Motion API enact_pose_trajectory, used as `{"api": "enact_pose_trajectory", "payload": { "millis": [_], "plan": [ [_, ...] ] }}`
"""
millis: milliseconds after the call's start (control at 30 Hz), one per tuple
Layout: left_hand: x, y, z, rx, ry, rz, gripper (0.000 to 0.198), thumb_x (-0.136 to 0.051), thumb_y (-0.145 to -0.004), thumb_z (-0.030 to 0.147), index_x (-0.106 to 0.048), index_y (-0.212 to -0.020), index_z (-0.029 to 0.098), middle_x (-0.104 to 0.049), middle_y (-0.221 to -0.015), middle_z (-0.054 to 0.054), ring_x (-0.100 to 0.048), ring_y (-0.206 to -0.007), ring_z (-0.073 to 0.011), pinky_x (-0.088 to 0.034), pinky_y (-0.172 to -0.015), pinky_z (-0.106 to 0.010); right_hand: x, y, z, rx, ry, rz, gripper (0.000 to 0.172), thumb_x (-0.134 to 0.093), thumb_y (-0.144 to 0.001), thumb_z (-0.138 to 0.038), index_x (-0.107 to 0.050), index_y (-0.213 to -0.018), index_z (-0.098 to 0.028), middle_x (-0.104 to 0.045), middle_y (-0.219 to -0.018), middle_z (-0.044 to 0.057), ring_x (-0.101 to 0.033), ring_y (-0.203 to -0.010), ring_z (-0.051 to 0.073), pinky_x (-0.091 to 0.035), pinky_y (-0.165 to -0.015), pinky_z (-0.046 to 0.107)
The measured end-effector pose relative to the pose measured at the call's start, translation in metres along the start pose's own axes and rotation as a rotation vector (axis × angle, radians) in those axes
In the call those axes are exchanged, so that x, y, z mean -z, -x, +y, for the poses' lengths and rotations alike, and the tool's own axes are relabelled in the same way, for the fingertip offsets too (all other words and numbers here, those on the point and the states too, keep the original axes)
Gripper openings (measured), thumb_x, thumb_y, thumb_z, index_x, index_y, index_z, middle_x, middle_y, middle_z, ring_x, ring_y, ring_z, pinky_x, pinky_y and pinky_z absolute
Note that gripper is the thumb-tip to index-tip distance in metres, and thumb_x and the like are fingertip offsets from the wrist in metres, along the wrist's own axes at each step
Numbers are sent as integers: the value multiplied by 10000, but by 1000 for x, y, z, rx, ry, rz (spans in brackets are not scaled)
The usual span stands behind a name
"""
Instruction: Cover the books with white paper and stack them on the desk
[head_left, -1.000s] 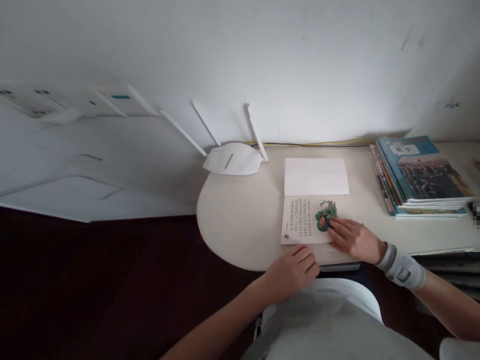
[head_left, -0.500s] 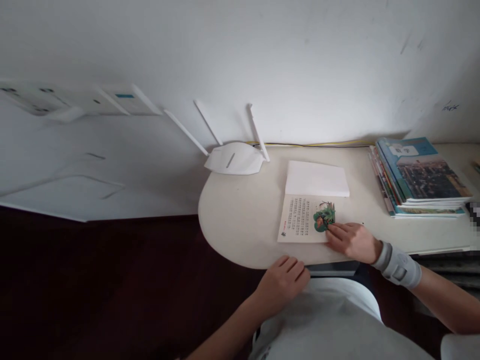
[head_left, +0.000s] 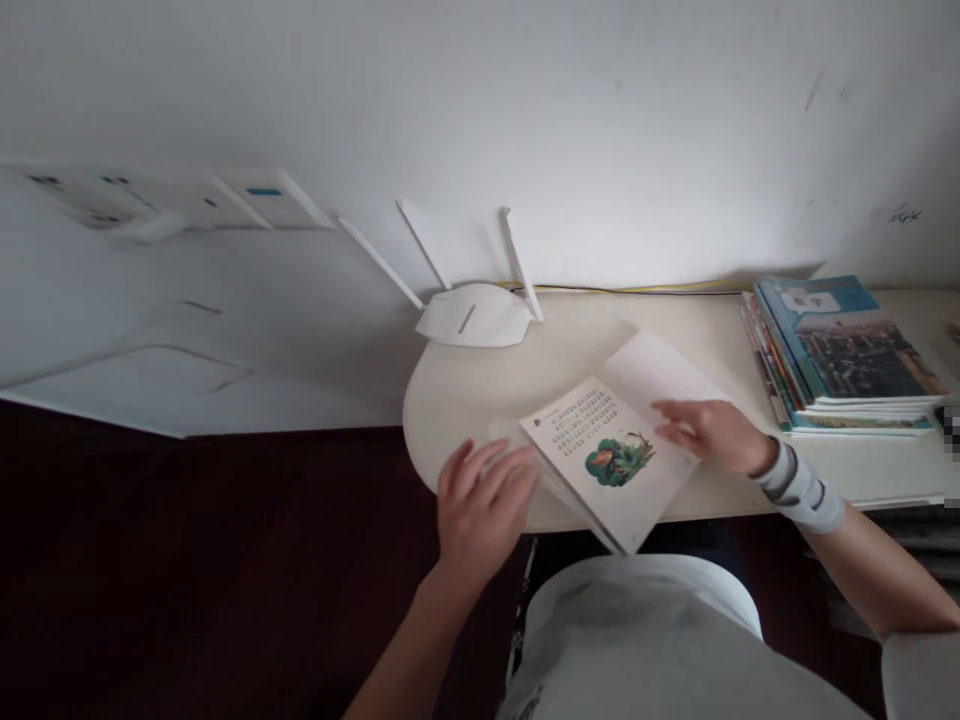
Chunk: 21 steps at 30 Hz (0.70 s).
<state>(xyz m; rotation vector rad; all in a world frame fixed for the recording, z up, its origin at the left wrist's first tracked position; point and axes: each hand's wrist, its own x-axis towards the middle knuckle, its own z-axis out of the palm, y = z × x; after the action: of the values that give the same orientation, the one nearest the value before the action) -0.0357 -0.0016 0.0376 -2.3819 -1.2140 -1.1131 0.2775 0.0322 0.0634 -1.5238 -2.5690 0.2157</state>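
An open booklet (head_left: pixel 592 465) lies turned at an angle on the cream table, one corner past the front edge. Its near page has printed characters and a green plant picture; the far page (head_left: pixel 660 365) is blank white. At the booklet's left edge, my left hand (head_left: pixel 484 505) is raised with its fingers apart, slightly blurred. My right hand (head_left: pixel 712 435), with a grey band on the wrist, is over the booklet's right side. Its fingers stretch left, apart, with nothing visible between them. Blur hides whether either hand touches the paper.
A white router (head_left: pixel 474 316) with three antennas stands at the table's back left, against the wall. A stack of books (head_left: pixel 855 345) sits on the right. A yellow and a black cable run along the wall. The table's rounded left end (head_left: pixel 427 420) borders dark floor.
The booklet has turned so that its printed page points toward me and its lines run differently. My left hand has moved up and left from the table edge and opened. My right hand rose slightly.
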Motion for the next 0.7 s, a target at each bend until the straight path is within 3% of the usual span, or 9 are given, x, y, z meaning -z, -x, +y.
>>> {"api": "enact_pose_trajectory", "payload": {
  "millis": [67, 133, 200, 267, 333, 500, 600, 700],
  "plan": [
    [-12, 6, -12, 307, 77, 76, 32, -605, -772, 224, -628, -751, 227, -627, -1047, -43, -522, -1095, -229, -367, -989, -440, -3, -10, 24, -133, 36, 137, 424, -380, -913, -396, -533, -1225, -154, -608, -1174, 127, -600, -1022, 245, -470, -855, 358],
    [-23, 11, -20, 665, 298, 123, 106, -586, -790, 310, -612, -817, 211, -567, -1150, -78, -517, -1119, -242, -409, -964, -441, -10, -17, 50, -248, 13, 183, 439, -426, -887, -370, -514, -1229, -109, -586, -1192, 167, -573, -1067, 270, -454, -889, 396],
    [-29, 15, -24, 982, 626, 155, 247, -526, -824, 410, -565, -975, 218, -543, -1183, -99, -560, -1074, -226, -456, -923, -428, -20, -19, 68, -317, -112, 155, 473, -460, -864, -369, -469, -1262, -114, -613, -1144, 167, -610, -994, 260, -475, -850, 393],
    [-27, 18, -25, 1188, 890, 162, 366, -475, -845, 463, -480, -1132, 235, -534, -1203, -112, -608, -993, -195, -495, -874, -397, -29, -16, 76, -343, -280, 147, 502, -467, -855, -386, -424, -1293, -145, -633, -1105, 147, -640, -888, 230, -496, -795, 373],
    [-21, 17, -24, 1270, 973, 69, 492, -530, -822, 446, -391, -1248, 244, -523, -1227, -129, -635, -893, -168, -531, -799, -358, -35, -12, 74, -348, -454, 188, 513, -469, -844, -406, -414, -1289, -156, -643, -1058, 130, -639, -832, 205, -502, -764, 356],
    [-8, 6, -19, 1292, 808, -331, 923, -716, -673, 259, -161, -1409, 221, -572, -1125, -134, -611, -670, -130, -529, -506, -259, -36, -2, 57, -404, -885, 219, 607, -570, -752, -426, -403, -1275, -168, -611, -988, 87, -615, -754, 162, -515, -671, 321],
    [-12, -2, -19, 1310, 845, -311, 844, -721, -637, 192, -290, -1363, 179, -622, -871, -34, -586, -609, -115, -504, -501, -230, -35, 2, 52, -384, -949, 208, 616, -604, -726, -387, -413, -1278, -190, -597, -1018, 75, -591, -780, 151, -505, -657, 292],
    [-14, -14, -22, 1360, 1098, -151, 563, -729, -601, 168, -537, -1130, 140, -592, -687, 33, -579, -611, -96, -489, -563, -193, -37, 5, 48, -379, -878, 232, 444, -587, -728, -356, -547, -1135, -183, -600, -1025, 67, -568, -823, 152, -487, -682, 278]
  ]
}}
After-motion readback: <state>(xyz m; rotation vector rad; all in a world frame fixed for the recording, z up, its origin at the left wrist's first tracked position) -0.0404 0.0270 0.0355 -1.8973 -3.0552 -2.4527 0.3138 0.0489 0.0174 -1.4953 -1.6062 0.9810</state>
